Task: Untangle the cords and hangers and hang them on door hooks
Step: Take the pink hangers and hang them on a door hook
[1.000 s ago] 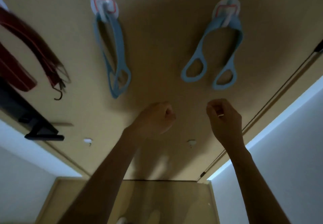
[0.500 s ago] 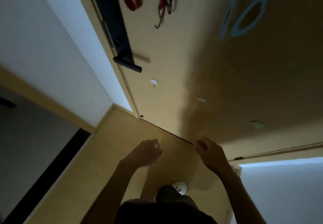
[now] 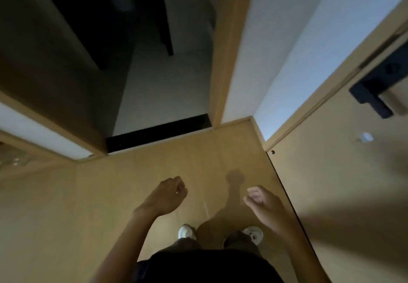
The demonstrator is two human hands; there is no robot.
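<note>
The view looks straight down at a pale wooden floor [image 3: 106, 199], with both bare hands held out low in the frame. The left hand [image 3: 165, 196] sits at about 7 o'clock from the centre, fingers curled tight into a fist with the knuckles up. A small pale speck shows by the fingertips, too small to tell what it is, and nothing else shows in its grasp. The right hand [image 3: 262, 203] is at about 5 o'clock, apart from the left, its fingers [image 3: 254, 193] loosely bent inward and blurred, with nothing between them.

The only task thing in view is a small white door hook [image 3: 365, 137], fixed on the wooden door [image 3: 344, 185] that fills the right side. It lies at 2 o'clock from the right hand, well apart from it, and carries nothing. Above it, at 1 o'clock from the hook, is the door's black handle [image 3: 373, 94]. Where the cords and hangers are cannot be told from this view.

Two white shoes [image 3: 186, 231] stand on the floor beneath the hands. At 12 o'clock a dark doorway [image 3: 154, 73] opens behind a black threshold strip [image 3: 159, 133]
</note>
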